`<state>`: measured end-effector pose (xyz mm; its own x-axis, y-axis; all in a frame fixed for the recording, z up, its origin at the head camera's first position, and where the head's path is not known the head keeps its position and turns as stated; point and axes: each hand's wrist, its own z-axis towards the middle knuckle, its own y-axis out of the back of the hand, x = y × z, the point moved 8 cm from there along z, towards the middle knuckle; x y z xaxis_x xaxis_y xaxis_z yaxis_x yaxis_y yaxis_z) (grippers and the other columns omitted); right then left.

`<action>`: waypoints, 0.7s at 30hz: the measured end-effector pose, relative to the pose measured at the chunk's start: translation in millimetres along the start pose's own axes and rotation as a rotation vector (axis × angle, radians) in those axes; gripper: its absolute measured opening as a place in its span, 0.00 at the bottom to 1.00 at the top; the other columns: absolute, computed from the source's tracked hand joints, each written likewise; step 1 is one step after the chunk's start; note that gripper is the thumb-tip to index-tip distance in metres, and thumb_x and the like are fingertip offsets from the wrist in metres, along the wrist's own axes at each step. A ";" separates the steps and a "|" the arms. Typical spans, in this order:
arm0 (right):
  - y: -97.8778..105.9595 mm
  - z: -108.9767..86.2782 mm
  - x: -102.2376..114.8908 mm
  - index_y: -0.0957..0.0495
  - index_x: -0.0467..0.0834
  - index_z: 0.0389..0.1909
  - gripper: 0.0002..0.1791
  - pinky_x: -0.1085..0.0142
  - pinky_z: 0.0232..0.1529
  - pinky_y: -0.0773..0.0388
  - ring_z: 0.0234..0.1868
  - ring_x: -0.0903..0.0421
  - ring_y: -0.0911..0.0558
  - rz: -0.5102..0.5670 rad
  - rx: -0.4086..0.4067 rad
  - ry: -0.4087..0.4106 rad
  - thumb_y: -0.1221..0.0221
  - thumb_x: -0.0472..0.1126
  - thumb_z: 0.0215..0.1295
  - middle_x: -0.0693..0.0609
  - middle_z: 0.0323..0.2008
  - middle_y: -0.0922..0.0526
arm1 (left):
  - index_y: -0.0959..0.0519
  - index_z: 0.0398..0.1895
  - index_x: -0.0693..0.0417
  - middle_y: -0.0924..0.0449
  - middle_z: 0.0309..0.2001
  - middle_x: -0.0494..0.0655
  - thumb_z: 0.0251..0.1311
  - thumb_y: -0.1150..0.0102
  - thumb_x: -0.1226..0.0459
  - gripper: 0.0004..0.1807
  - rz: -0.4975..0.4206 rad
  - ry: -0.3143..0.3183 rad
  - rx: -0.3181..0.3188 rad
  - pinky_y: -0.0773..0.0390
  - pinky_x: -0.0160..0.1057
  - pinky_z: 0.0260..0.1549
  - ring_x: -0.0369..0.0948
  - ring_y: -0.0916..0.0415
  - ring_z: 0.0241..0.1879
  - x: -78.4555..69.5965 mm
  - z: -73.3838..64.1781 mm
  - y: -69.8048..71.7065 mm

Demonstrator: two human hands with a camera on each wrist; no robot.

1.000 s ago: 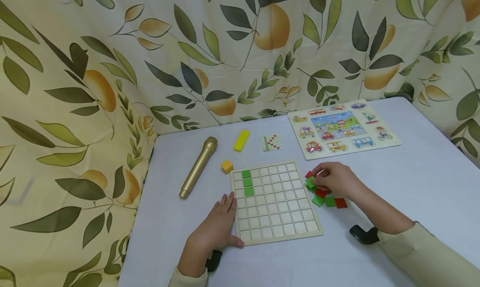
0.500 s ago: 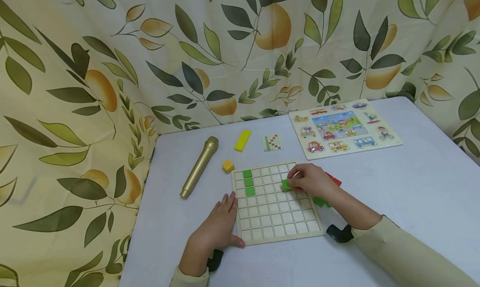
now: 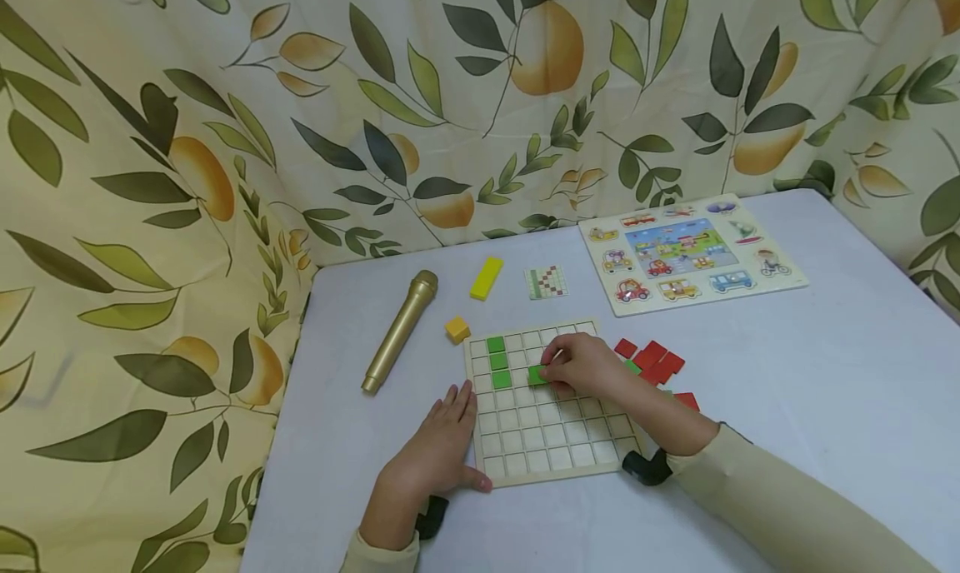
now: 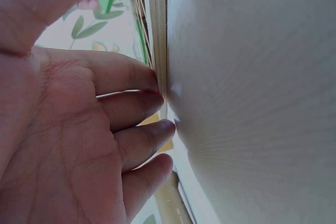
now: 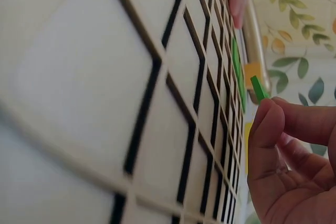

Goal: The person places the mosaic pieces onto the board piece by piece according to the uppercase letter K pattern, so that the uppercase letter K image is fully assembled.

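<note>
A wooden grid board (image 3: 558, 476) lies on the table, with several green tiles (image 3: 498, 361) set in one column near its upper left. My right hand (image 3: 588, 365) pinches another green tile (image 3: 537, 376) between thumb and finger, above the board's upper middle. In the right wrist view the pinched tile stands clear of the grid. My left hand (image 3: 435, 440) rests flat at the board's left edge, fingers straight; the left wrist view shows its fingertips touching that edge. Loose red tiles (image 3: 654, 356) and green ones lie right of the board, partly hidden by my right arm.
A gold microphone (image 3: 400, 331) lies on the left. Behind the board are an orange cube (image 3: 457, 330), a yellow block (image 3: 487, 278) and a small pattern card (image 3: 546, 281). A vehicle picture puzzle (image 3: 693, 256) lies at the back right, before a leaf-print cloth (image 3: 547, 140).
My right hand has taken a green tile from the loose pile and carried it left over the board. The left hand stays at the board's edge.
</note>
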<state>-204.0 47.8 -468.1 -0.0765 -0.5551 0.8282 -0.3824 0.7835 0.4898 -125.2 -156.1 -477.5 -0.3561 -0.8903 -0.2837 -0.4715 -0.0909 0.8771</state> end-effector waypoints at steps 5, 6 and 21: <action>-14.8 0.7 8.2 0.19 0.41 0.35 0.06 0.65 0.29 0.23 0.24 0.55 0.18 0.009 0.023 0.004 0.33 0.39 0.64 0.51 0.23 0.18 | 0.50 0.79 0.65 0.61 0.81 0.56 0.40 0.22 0.41 0.70 0.016 -0.006 0.005 0.52 0.52 0.74 0.53 0.63 0.79 -0.9 -0.6 1.0; -17.2 0.9 10.1 0.19 0.41 0.35 0.06 0.65 0.29 0.23 0.23 0.55 0.18 0.006 0.025 0.006 0.33 0.38 0.64 0.51 0.23 0.18 | 0.50 0.79 0.65 0.61 0.81 0.56 0.40 0.22 0.40 0.70 0.019 -0.007 0.006 0.52 0.52 0.74 0.53 0.63 0.79 -0.8 -0.5 0.9; -45.6 6.4 25.2 0.18 0.42 0.30 0.05 0.66 0.26 0.25 0.22 0.55 0.19 -0.043 0.054 0.024 0.31 0.36 0.62 0.50 0.21 0.17 | 0.50 0.79 0.65 0.61 0.81 0.55 0.40 0.22 0.41 0.69 0.016 -0.005 0.012 0.51 0.51 0.74 0.52 0.63 0.79 -0.4 -0.3 0.8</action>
<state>-194.4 -3.7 -471.3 -0.0370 -0.5806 0.8134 -0.4341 0.7424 0.5102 -125.1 -155.9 -476.6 -0.3677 -0.8894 -0.2716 -0.4756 -0.0711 0.8768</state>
